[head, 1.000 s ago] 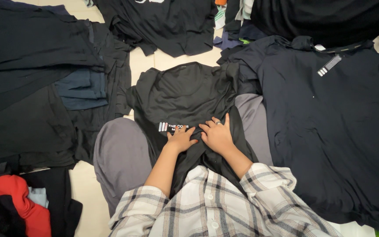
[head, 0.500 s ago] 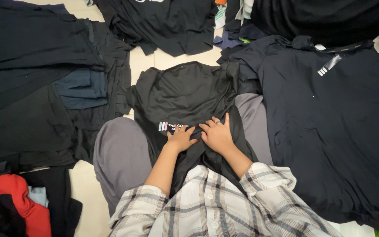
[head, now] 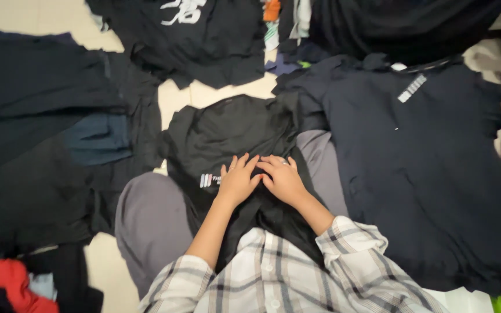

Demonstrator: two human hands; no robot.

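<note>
The black shirt [head: 227, 139] lies draped over your lap, between your grey-trousered knees [head: 146, 220], its far part spreading onto the floor. It looks soft, light and limp, so it will likely slump unless you take it by a hem or edge. Your left hand [head: 238, 181] and right hand [head: 282, 178] rest flat on it, fingers loosely spread, fingertips touching, grasping nothing.
</note>
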